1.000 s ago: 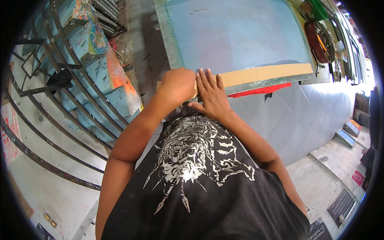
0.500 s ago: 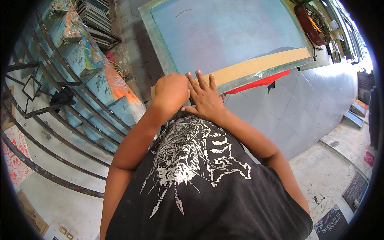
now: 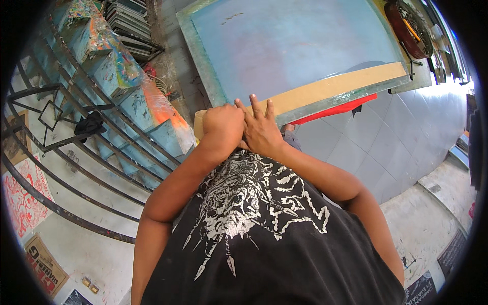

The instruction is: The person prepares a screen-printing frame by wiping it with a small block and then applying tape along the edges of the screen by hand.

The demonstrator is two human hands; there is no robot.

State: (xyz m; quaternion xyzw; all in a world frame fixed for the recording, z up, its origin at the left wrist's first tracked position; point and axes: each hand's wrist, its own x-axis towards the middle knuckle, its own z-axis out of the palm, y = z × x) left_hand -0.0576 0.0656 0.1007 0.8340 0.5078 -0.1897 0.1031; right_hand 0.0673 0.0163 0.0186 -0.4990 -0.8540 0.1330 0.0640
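Observation:
A screen-printing frame (image 3: 203, 76) with pale blue mesh (image 3: 305, 40) lies in front of me. Along its near edge runs a wide strip of brown tape (image 3: 335, 84). My right hand (image 3: 263, 131) rests on the strip near its left part, fingers stretched and spread, thumb mostly hidden. Against it, at the frame's near left corner, my left hand (image 3: 223, 127) is curled closed on the tape. A tan part of the tape sticks out to the left of that hand. My left fingertips are hidden beneath the fist.
Curved black metal bars (image 3: 76, 152) stand at left, with a black cloth (image 3: 90, 126) on them. Behind are paint-splashed blue steps (image 3: 127, 107) and stacked frames (image 3: 129, 25). A red item (image 3: 335, 109) shows under the frame; a dark red round container (image 3: 409, 33) sits at far right.
My left fist has turned slightly and more of the tan tape shows beside it. My right hand has drawn closer to it, its thumb now mostly hidden. The whole view has shifted a little.

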